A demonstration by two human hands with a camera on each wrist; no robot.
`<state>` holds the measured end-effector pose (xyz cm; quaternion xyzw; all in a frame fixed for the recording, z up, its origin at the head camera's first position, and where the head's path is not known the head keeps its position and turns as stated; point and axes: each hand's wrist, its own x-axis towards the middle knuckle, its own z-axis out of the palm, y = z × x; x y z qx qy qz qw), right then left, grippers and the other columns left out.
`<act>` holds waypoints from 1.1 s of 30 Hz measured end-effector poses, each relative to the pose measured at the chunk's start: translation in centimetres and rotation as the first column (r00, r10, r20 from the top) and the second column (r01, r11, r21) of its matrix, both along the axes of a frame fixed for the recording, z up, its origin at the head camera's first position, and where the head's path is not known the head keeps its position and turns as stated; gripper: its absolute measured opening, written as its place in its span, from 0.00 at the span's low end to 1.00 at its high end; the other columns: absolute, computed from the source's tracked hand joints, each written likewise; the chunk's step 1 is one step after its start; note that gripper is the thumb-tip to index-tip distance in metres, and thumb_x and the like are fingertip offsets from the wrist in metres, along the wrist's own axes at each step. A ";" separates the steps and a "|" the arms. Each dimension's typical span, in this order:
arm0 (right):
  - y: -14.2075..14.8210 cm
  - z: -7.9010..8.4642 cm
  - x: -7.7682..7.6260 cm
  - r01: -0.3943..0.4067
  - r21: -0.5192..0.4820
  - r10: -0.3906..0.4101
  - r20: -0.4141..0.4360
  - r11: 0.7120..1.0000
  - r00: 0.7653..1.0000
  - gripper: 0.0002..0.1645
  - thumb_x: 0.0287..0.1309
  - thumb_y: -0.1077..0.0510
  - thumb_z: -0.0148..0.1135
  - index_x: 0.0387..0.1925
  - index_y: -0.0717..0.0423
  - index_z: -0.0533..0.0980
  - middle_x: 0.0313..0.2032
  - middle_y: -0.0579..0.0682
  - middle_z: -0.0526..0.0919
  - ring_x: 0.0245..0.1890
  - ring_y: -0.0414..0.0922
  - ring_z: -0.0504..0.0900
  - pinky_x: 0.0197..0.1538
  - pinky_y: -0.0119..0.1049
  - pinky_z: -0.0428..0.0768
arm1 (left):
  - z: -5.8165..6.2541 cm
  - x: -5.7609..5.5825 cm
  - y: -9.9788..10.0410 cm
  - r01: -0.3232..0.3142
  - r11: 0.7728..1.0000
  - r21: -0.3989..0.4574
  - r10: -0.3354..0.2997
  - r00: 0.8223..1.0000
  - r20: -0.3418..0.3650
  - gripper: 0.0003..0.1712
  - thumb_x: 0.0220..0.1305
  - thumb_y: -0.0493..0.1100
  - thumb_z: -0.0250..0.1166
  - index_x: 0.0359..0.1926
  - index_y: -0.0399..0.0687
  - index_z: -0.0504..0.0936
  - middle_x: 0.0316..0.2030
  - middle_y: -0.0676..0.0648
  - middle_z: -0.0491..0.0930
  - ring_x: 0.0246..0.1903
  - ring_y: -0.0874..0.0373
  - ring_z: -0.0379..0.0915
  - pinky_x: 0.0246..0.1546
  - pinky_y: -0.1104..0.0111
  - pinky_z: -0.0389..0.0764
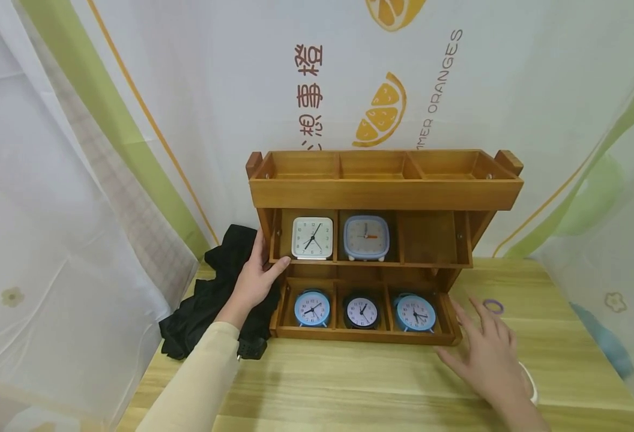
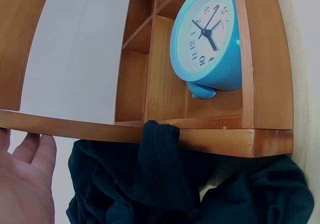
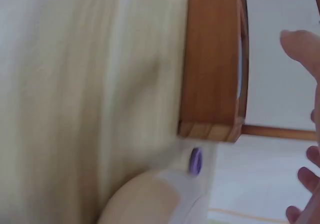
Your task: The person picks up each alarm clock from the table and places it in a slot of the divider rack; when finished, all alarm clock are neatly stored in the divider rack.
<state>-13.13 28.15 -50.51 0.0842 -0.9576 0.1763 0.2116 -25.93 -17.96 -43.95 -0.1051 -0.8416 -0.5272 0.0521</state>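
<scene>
A three-tier wooden shelf (image 1: 387,195) stands on the table. Its middle tier holds a white square alarm clock (image 1: 312,238) and a blue-grey square alarm clock (image 1: 366,238). Along the bottom tier sit a light-blue round alarm clock (image 1: 312,308), a black round one (image 1: 362,312) and another light-blue round one (image 1: 415,312). My left hand (image 1: 254,279) grips the shelf's left side, thumb across the middle tier's front edge. In the left wrist view, fingers (image 2: 44,156) meet the side board. Beside the bottom tier's right end, my right hand (image 1: 484,354) holds nothing, fingers spread.
Dark cloth (image 1: 217,288) lies bunched left of the shelf, partly under my left arm. A purple ring (image 1: 493,306) lies on the table (image 1: 349,384) to the right. A printed white curtain (image 1: 203,90) hangs behind and along both sides.
</scene>
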 end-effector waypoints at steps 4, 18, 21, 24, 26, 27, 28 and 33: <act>1.4 -0.6 1.0 0.058 0.000 -0.057 0.112 0.998 0.992 0.63 0.45 0.32 0.81 0.78 0.45 0.63 0.77 0.64 0.58 0.63 0.77 0.63 0.57 0.80 0.56 | 0.0 0.0 0.0 0.000 1.000 0.006 0.000 1.000 -0.003 0.57 0.76 0.55 0.64 0.85 0.63 0.30 0.84 0.47 0.39 0.80 0.43 0.46 0.74 0.48 0.62; 6.8 -2.3 3.3 0.117 0.003 -0.107 0.416 0.993 0.903 0.64 0.48 0.26 0.77 0.76 0.57 0.63 0.70 0.72 0.62 0.59 0.83 0.62 0.52 0.82 0.58 | 0.1 -0.1 0.1 -0.013 1.000 -0.017 0.013 1.000 0.009 0.58 0.75 0.56 0.64 0.85 0.59 0.30 0.84 0.45 0.38 0.81 0.42 0.44 0.74 0.48 0.62; 7.2 -2.4 3.6 0.103 0.003 -0.094 0.433 0.995 0.897 0.63 0.46 0.26 0.77 0.75 0.55 0.65 0.70 0.70 0.62 0.57 0.82 0.65 0.48 0.82 0.63 | 0.1 -0.2 0.0 -0.010 1.000 -0.010 0.010 1.000 -0.001 0.58 0.76 0.56 0.64 0.85 0.61 0.30 0.84 0.46 0.38 0.81 0.42 0.45 0.74 0.48 0.62; 7.5 -2.6 3.7 0.087 0.008 -0.082 0.422 0.996 0.903 0.62 0.46 0.26 0.77 0.74 0.54 0.67 0.69 0.69 0.63 0.55 0.82 0.68 0.43 0.83 0.67 | 0.1 -0.1 0.0 -0.009 1.000 0.001 0.009 1.000 -0.005 0.57 0.76 0.56 0.64 0.85 0.63 0.30 0.84 0.47 0.39 0.81 0.43 0.45 0.74 0.48 0.63; 7.7 -2.8 3.7 0.073 0.002 -0.067 0.410 0.997 0.909 0.62 0.45 0.27 0.79 0.73 0.55 0.67 0.67 0.70 0.65 0.55 0.80 0.69 0.44 0.82 0.68 | 0.1 -0.1 -0.1 -0.009 1.000 0.003 0.009 1.000 -0.004 0.57 0.76 0.56 0.64 0.85 0.63 0.30 0.84 0.47 0.39 0.81 0.43 0.45 0.74 0.48 0.63; 7.7 -2.9 3.8 0.066 -0.002 -0.060 0.406 0.998 0.912 0.62 0.44 0.28 0.80 0.72 0.56 0.68 0.66 0.71 0.66 0.56 0.79 0.69 0.45 0.81 0.68 | 0.1 -0.1 -0.1 -0.011 1.000 0.001 0.011 1.000 0.000 0.57 0.76 0.56 0.64 0.85 0.63 0.30 0.84 0.46 0.39 0.81 0.43 0.45 0.74 0.48 0.63; 7.8 -3.1 3.9 0.061 -0.004 -0.054 0.404 0.998 0.913 0.62 0.44 0.28 0.80 0.72 0.57 0.68 0.65 0.72 0.66 0.56 0.78 0.69 0.46 0.80 0.69 | 0.0 -0.1 -0.1 -0.011 1.000 0.002 0.011 1.000 0.004 0.57 0.76 0.56 0.64 0.85 0.63 0.30 0.84 0.46 0.39 0.81 0.43 0.45 0.74 0.48 0.63; 8.0 -3.6 4.1 0.048 -0.026 -0.033 0.418 0.998 0.908 0.62 0.44 0.30 0.81 0.71 0.60 0.67 0.62 0.75 0.67 0.57 0.74 0.69 0.50 0.75 0.69 | -0.1 0.0 0.0 -0.013 1.000 -0.008 0.013 1.000 0.015 0.58 0.75 0.55 0.65 0.85 0.60 0.30 0.84 0.44 0.38 0.81 0.42 0.45 0.74 0.48 0.62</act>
